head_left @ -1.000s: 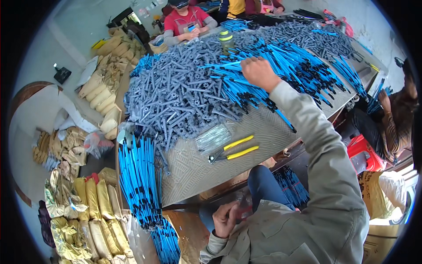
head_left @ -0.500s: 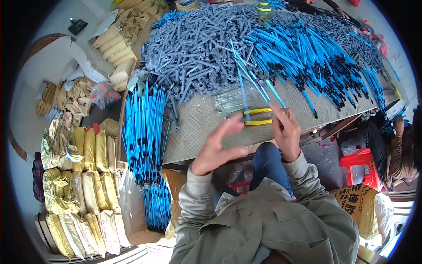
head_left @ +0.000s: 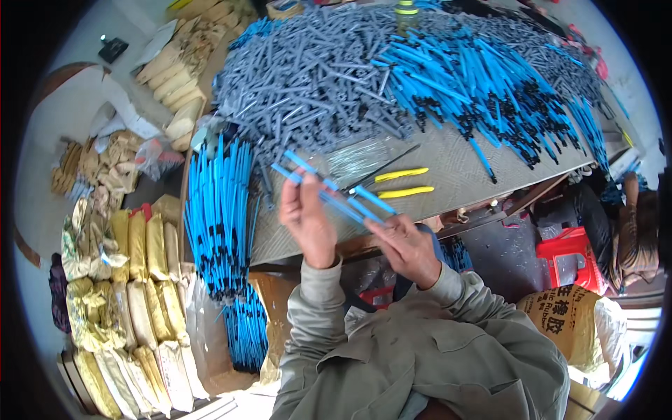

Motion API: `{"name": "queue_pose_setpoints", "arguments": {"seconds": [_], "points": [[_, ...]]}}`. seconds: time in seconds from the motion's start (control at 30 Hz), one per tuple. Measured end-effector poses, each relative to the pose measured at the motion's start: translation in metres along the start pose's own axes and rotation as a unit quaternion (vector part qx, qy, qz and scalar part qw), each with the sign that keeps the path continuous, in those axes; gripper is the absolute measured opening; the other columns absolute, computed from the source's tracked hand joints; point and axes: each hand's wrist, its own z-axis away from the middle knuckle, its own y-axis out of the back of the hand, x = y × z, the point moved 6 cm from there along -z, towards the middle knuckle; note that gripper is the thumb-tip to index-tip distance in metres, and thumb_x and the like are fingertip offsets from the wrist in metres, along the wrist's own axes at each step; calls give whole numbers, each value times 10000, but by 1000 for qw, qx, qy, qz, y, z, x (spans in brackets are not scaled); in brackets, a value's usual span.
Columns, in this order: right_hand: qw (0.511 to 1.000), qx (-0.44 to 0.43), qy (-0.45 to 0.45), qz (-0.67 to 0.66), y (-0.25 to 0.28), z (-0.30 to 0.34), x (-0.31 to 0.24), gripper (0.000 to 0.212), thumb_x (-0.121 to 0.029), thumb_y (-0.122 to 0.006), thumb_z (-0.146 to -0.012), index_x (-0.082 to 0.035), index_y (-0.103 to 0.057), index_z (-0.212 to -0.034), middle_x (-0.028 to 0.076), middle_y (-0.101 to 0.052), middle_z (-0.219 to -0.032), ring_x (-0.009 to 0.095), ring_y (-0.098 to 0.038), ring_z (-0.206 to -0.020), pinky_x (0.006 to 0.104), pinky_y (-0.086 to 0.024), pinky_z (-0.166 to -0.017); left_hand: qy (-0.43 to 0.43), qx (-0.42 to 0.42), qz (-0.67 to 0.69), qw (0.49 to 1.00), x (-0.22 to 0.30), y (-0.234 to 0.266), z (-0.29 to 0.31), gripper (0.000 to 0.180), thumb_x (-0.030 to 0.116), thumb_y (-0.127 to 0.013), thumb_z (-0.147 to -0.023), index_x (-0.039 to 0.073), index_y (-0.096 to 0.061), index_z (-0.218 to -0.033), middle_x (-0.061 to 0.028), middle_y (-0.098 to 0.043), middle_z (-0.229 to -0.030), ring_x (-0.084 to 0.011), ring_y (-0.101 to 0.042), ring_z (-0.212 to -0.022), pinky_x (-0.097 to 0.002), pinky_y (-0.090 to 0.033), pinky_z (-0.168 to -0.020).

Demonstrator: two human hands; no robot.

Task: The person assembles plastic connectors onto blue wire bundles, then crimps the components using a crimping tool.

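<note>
Several thin blue tubes (head_left: 341, 206) slant between my two hands above the table edge. My left hand (head_left: 308, 222) is closed at their far left ends, fingertips pinching them. My right hand (head_left: 407, 250) grips their other ends, thumb and fingers pressed together. Beyond the hands, a pair of pliers with yellow handles (head_left: 404, 173) lies on the table, its jaws partly hidden behind the tubes. Beside the pliers is a flat bunch of thin clear strands (head_left: 355, 162). Exactly how many tubes each hand holds is blurred.
A big heap of grey plastic tubes (head_left: 301, 84) covers the far table (head_left: 448, 161). Blue tubes with black ends (head_left: 483, 91) are piled at the right. An upright blue bundle (head_left: 218, 217) stands left. Bagged packs (head_left: 140, 294) fill the left side; a red stool (head_left: 570, 259) stands right.
My right hand has moved left and nearer with its blue tubes. My left hand, open before, has come to the tubes and closed on their ends. The view has shifted slightly.
</note>
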Motion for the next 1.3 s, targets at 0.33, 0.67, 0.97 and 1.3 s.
{"name": "queue_pose_setpoints", "arguments": {"seconds": [0.33,0.67,0.97,1.3], "points": [[921,67,1,383,125,-190,156,208,-263,-575,-815,-65,-624,-854,126,-632,-801,263,-642,-714,409,-497,-581,-13,98,16,995,68,21,22,98,116,-535,-894,48,-554,-962,40,-453,-644,-25,-386,-503,-187,-324,-435],[895,114,-40,430,133,-194,137,185,-234,-543,-823,-67,-612,-861,148,-629,-725,289,-643,-676,423,-476,-519,6,-41,203,978,83,64,38,76,123,-521,-911,84,-503,-974,10,-427,-605,-66,-376,-448,-192,-328,-391],[971,198,10,-134,102,-34,24,169,-140,-527,-881,12,-542,-808,63,-506,-617,150,-512,-501,256,-372,-460,44,58,74,995,63,26,25,193,176,-490,-927,22,-479,-1043,-122,-621,-813,-177,-569,-588,-281,-479,-537],[985,87,96,-113,46,-30,-21,87,-67,-590,-812,9,-552,-827,97,-480,-612,208,-490,-506,290,-356,-463,3,-47,40,998,58,-38,30,253,147,-496,-918,-29,-504,-1099,-128,-618,-886,-178,-606,-776,-293,-487,-706]]}}
